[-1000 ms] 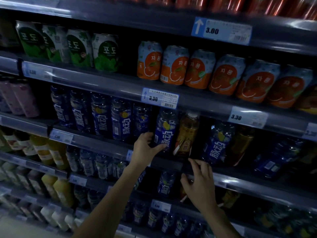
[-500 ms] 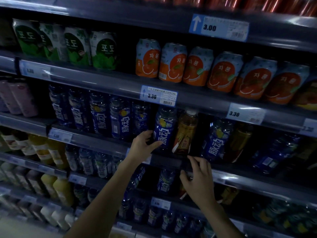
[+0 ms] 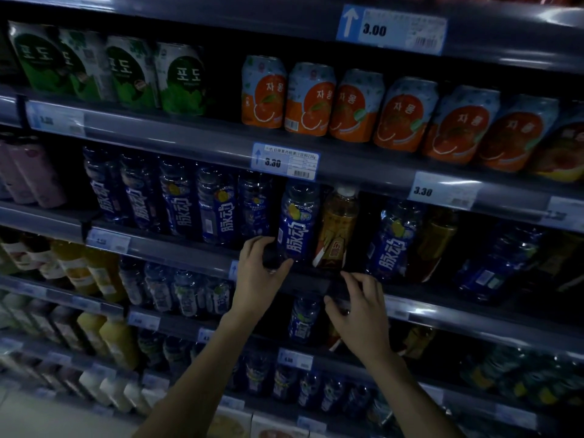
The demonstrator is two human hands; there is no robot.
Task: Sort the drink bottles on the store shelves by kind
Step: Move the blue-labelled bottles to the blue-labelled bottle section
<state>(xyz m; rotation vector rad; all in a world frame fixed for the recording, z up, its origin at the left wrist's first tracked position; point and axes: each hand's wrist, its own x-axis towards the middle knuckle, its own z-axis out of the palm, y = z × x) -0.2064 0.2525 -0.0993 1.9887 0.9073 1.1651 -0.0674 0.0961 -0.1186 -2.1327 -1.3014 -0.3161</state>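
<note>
- Thumb and fingers of left hand [image 3: 257, 278] grip the base of a clear plastic bottle with blue label [image 3: 297, 227] on the dark shelf [image 3: 177, 248].
- Right hand [image 3: 357, 311] hovers half open, empty, just below the amber tea bottle [image 3: 338, 226] beside it.

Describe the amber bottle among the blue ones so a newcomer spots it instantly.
Start at the row of orange cans; drop to the shelf directly below, lined with blue bottles. The amber bottle stands just right of the blue bottle the left hand grips. Unlike the blue bottles flanking it, it has a white cap and yellow label.
</note>
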